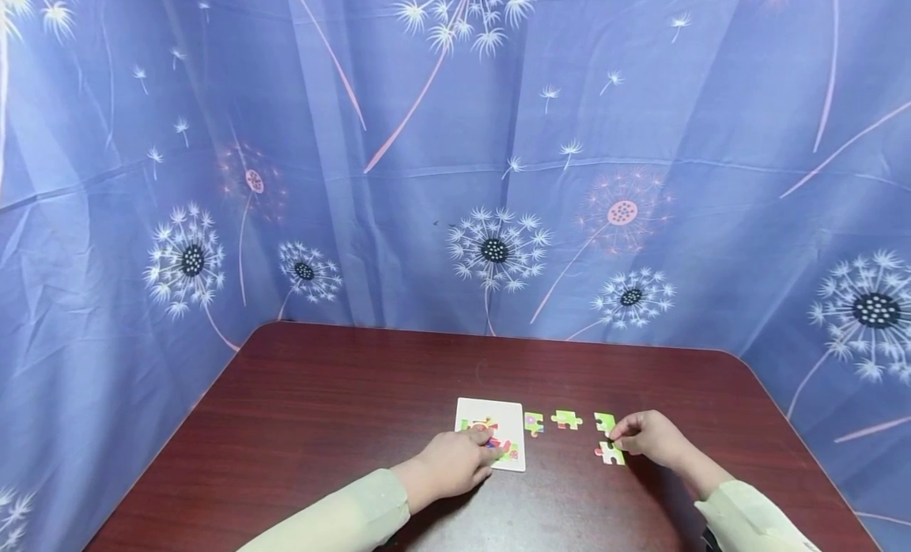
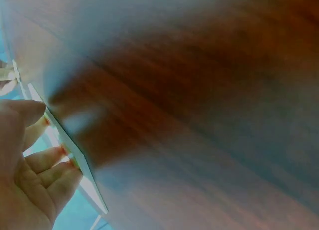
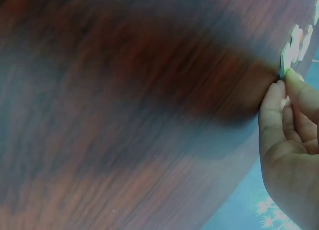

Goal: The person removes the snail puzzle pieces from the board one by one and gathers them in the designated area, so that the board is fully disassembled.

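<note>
In the head view a white-framed puzzle board (image 1: 489, 410) with a colourful picture lies on the table. My left hand (image 1: 455, 461) rests on it, fingers extended over the picture; in the left wrist view the fingertips (image 2: 64, 177) touch the board (image 2: 89, 182). To the right, my right hand (image 1: 651, 439) pinches the edge of a green-and-white puzzle piece (image 1: 610, 455) between thumb and finger. Just above that one lies another green puzzle piece (image 1: 604, 422), close to the fingertips. The right wrist view shows thumb and finger meeting at a piece's edge (image 3: 285, 60).
Between board and right hand lie a green puzzle piece (image 1: 566, 419) with side knobs and a multicoloured puzzle piece (image 1: 534, 423), close to the board's right edge. The dark red-brown table (image 1: 342, 394) meets a blue dandelion-print curtain (image 1: 398, 243) behind and at the sides.
</note>
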`<state>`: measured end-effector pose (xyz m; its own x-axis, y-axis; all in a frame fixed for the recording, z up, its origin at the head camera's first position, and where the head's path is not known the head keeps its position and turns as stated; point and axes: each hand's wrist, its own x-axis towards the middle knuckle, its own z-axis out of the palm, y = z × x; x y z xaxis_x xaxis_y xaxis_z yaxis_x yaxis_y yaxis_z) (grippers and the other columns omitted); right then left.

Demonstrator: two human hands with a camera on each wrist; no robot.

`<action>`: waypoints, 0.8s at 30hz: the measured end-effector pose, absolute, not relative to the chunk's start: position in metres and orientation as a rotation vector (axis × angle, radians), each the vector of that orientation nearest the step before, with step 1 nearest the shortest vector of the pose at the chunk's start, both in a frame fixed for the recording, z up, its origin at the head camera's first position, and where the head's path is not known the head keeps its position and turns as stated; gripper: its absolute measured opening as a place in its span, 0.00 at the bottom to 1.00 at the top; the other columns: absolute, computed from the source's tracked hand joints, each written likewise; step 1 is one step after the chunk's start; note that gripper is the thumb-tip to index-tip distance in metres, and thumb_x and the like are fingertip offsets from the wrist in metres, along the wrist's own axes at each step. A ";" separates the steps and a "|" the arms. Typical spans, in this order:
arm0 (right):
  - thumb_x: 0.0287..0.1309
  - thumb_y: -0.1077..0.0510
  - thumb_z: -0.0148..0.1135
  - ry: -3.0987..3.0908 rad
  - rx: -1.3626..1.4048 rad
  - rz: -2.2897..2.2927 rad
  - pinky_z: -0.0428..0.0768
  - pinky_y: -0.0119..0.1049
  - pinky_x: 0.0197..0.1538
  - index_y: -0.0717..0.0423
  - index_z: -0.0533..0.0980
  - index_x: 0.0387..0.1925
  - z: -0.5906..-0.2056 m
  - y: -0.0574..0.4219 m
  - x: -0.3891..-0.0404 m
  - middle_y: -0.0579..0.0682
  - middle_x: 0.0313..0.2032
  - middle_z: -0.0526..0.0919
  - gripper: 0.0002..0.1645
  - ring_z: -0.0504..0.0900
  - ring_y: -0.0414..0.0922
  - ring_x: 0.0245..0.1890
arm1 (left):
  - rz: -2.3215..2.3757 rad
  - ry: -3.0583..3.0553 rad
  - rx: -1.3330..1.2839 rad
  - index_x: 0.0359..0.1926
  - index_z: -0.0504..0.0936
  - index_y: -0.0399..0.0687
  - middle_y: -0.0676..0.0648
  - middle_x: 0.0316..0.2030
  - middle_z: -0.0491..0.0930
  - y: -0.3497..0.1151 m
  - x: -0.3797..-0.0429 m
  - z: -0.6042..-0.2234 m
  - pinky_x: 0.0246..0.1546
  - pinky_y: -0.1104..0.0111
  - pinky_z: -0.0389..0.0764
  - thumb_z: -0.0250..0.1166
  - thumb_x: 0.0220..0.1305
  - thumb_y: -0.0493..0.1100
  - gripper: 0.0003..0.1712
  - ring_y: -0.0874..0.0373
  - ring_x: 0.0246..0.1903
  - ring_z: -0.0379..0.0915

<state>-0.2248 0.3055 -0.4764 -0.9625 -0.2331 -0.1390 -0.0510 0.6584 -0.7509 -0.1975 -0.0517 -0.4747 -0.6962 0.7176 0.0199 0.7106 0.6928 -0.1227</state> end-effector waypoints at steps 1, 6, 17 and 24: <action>0.56 0.70 0.64 2.657 -0.224 -1.191 0.81 0.29 0.33 0.73 0.83 0.35 -0.477 0.305 -0.225 0.57 0.32 0.89 0.07 0.79 0.34 0.28 | 0.156 -2.829 -1.191 0.64 0.81 0.72 0.54 0.63 0.82 -0.052 -0.198 -0.475 0.48 0.67 0.87 0.63 0.70 0.56 0.22 0.63 0.63 0.79; 0.55 0.69 0.64 2.683 -0.211 -1.184 0.80 0.28 0.33 0.71 0.83 0.35 -0.477 0.304 -0.223 0.57 0.32 0.89 0.07 0.77 0.32 0.27 | 0.117 -2.819 -1.163 0.61 0.82 0.73 0.54 0.62 0.83 -0.051 -0.199 -0.478 0.45 0.68 0.87 0.64 0.69 0.55 0.20 0.63 0.61 0.81; 0.56 0.68 0.66 2.698 -0.200 -1.183 0.78 0.27 0.32 0.71 0.84 0.36 -0.477 0.304 -0.222 0.57 0.33 0.89 0.08 0.76 0.30 0.27 | 0.091 -2.759 -1.173 0.57 0.86 0.70 0.51 0.59 0.84 -0.051 -0.198 -0.479 0.45 0.68 0.88 0.66 0.69 0.52 0.17 0.59 0.59 0.82; 0.58 0.68 0.66 2.656 -0.149 -1.204 0.80 0.28 0.32 0.73 0.83 0.38 -0.470 0.302 -0.222 0.56 0.33 0.89 0.09 0.78 0.34 0.28 | 0.118 -2.754 -1.196 0.59 0.85 0.69 0.52 0.60 0.83 -0.051 -0.203 -0.480 0.49 0.68 0.87 0.65 0.70 0.53 0.18 0.59 0.61 0.81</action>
<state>-0.2217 0.3021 -0.4703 -0.9705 -0.1819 -0.1582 -0.0009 0.6591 -0.7521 -0.2026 -0.0511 -0.4802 -0.6750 0.7318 0.0939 0.7211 0.6813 -0.1260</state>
